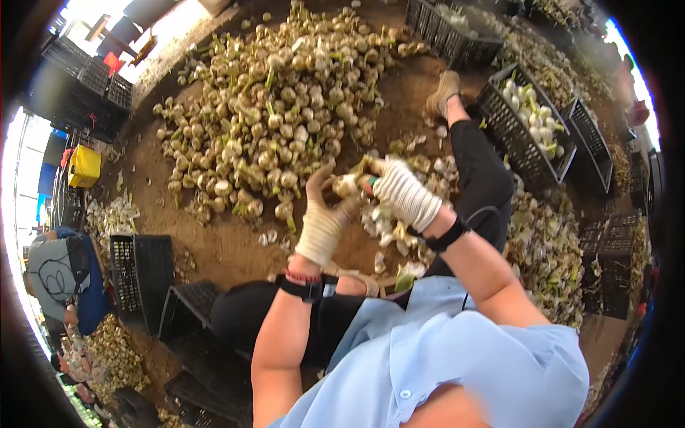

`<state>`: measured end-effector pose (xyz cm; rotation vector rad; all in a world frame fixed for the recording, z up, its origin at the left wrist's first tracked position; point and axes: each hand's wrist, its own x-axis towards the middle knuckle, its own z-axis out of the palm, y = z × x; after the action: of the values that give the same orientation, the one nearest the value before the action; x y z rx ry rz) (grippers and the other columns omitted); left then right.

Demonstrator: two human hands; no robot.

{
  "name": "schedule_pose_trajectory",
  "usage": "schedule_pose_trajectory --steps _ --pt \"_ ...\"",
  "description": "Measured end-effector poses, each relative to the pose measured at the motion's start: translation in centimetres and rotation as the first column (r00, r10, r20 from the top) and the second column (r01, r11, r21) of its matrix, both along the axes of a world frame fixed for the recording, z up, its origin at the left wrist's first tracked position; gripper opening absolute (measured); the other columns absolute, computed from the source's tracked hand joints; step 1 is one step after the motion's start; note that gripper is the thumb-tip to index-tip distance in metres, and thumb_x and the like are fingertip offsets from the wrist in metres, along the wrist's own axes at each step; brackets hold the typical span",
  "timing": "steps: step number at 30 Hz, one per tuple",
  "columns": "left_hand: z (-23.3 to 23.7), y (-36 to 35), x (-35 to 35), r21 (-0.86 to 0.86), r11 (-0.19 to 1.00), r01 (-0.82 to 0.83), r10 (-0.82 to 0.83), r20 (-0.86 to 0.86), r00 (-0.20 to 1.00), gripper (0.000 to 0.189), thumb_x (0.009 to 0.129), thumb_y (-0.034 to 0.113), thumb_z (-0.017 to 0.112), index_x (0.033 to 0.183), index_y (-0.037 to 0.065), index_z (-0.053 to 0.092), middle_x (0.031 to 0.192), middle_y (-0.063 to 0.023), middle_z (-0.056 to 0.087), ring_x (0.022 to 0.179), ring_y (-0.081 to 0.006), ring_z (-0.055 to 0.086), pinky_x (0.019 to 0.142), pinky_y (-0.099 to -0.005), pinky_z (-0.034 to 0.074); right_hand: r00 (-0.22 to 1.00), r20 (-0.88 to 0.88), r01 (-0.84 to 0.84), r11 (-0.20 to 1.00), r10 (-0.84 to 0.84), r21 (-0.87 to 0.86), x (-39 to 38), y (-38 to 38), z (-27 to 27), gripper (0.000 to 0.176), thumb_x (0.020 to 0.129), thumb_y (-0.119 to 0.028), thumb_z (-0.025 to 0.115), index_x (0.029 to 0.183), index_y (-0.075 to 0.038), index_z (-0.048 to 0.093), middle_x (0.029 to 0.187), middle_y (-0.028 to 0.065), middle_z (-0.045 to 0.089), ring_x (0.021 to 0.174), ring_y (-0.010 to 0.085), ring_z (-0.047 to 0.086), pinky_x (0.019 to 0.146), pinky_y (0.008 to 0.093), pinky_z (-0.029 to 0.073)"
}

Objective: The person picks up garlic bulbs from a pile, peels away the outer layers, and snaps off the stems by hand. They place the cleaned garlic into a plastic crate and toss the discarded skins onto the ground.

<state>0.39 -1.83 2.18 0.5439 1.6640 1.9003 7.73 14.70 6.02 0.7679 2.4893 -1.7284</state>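
My left hand, in a cream work glove, has its fingers curled round a garlic bulb. Just to the right, my right hand wears a striped white glove and is closed close to the same bulb. A small green bit shows at its fingers, but what they grip is mostly hidden. Beyond both hands spreads a large heap of garlic bulbs, some with green stems. Below them, pale garlic skins and trimmings lie between my legs.
To the right stands a black crate holding cleaned white garlic, with another crate behind it. Black crates stand at left, near a yellow container. Another person sits at far left. Peelings cover the ground at right.
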Motion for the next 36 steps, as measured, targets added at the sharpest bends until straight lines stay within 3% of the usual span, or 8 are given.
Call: schedule_pose_trajectory --steps 3,8,12,18,23,27,29,36 --pt "-2.7 0.1 0.0 -0.143 0.989 -0.02 -0.052 -0.482 0.875 0.072 0.073 0.001 0.082 0.132 0.009 0.042 0.124 -0.0104 0.051 0.113 -0.0223 0.052 0.101 -0.035 0.045 0.998 -0.066 0.007 0.995 -0.014 -0.102 0.4 0.2 -0.9 0.031 0.09 -0.024 0.065 0.099 0.005 0.064 0.068 0.007 0.058 0.061 0.012 0.049 0.053 0.0336 0.043" --pt "3.5 0.3 1.1 0.189 0.982 0.01 -0.059 0.257 0.965 0.058 0.079 -0.002 0.077 0.127 0.009 0.046 0.118 -0.0081 0.056 0.107 -0.0181 0.059 0.089 -0.0317 0.053 0.951 -0.241 -0.191 0.981 0.195 0.042 2.2 1.3 2.7 0.018 0.094 -0.013 0.058 0.103 0.001 0.065 0.072 0.0083 0.061 0.066 0.0121 0.053 0.06 0.0307 0.045" --pt "2.5 0.8 2.5 0.211 0.968 0.133 -0.216 0.443 0.87 0.049 0.091 0.013 0.067 0.134 0.012 0.044 0.103 -0.0053 0.062 0.07 -0.0143 0.06 0.05 -0.0248 0.047 0.947 -0.269 -0.181 0.983 0.177 0.009 3.6 1.8 4.1 0.016 0.091 -0.01 0.058 0.101 0.001 0.065 0.074 0.0109 0.061 0.067 0.0149 0.055 0.061 0.0319 0.046" --pt "4.4 1.6 3.5 0.31 0.951 0.015 -0.193 0.552 0.811 0.035 0.093 0.02 0.063 0.125 0.011 0.052 0.093 -0.003 0.064 0.072 -0.0137 0.061 0.058 -0.026 0.049 0.924 -0.328 -0.185 0.98 0.197 0.067 4.5 2.3 4.2 0.022 0.089 -0.003 0.058 0.111 -0.001 0.062 0.091 0.0114 0.066 0.084 0.0182 0.06 0.077 0.0334 0.049" --pt "4.5 0.6 1.5 0.458 0.889 -0.017 -0.438 0.86 0.263 0.054 0.091 0.057 0.059 0.118 0.011 0.062 0.108 -0.005 0.069 0.09 -0.0164 0.066 0.074 -0.028 0.056 0.912 -0.24 -0.366 0.923 0.331 -0.117 4.1 3.1 4.8 0.031 0.089 0.001 0.058 0.12 -0.003 0.061 0.099 0.0042 0.067 0.091 0.0099 0.058 0.082 0.0275 0.048" --pt "-1.4 1.4 -0.2 -0.029 0.998 -0.053 0.057 0.762 0.645 0.04 0.096 0.043 0.061 0.115 0.008 0.062 0.097 -0.005 0.066 0.086 -0.0131 0.062 0.071 -0.027 0.052 0.969 -0.114 -0.248 0.846 0.221 -0.472 1.6 2.5 3.3 0.024 0.096 -0.015 0.062 0.117 -0.004 0.064 0.093 -0.003 0.064 0.081 0.0055 0.054 0.073 0.024 0.047" --pt "-2.4 0.9 -1.3 -0.208 0.941 -0.268 0.309 0.195 0.931 0.026 0.097 0.023 0.064 0.112 0.003 0.06 0.094 -0.0029 0.063 0.086 -0.0103 0.058 0.073 -0.0254 0.05 0.998 -0.053 -0.014 0.8 -0.021 -0.599 0.2 1.5 0.3 0.02 0.097 -0.016 0.06 0.112 -0.004 0.064 0.086 -0.0034 0.061 0.079 0.0053 0.054 0.069 0.0222 0.045" --pt "-4.4 -1.2 -3.8 -0.151 0.977 -0.153 0.215 0.741 0.636 0.049 0.089 0.045 0.069 0.12 0.01 0.054 0.083 -0.0022 0.063 0.06 -0.0126 0.059 0.048 -0.0264 0.05 0.941 -0.13 -0.326 0.94 0.312 -0.104 -3.4 -2.6 -4.7 0.041 0.083 0.0 0.055 0.124 -0.003 0.056 0.109 0.0192 0.058 0.103 0.0329 0.055 0.093 0.0399 0.044"
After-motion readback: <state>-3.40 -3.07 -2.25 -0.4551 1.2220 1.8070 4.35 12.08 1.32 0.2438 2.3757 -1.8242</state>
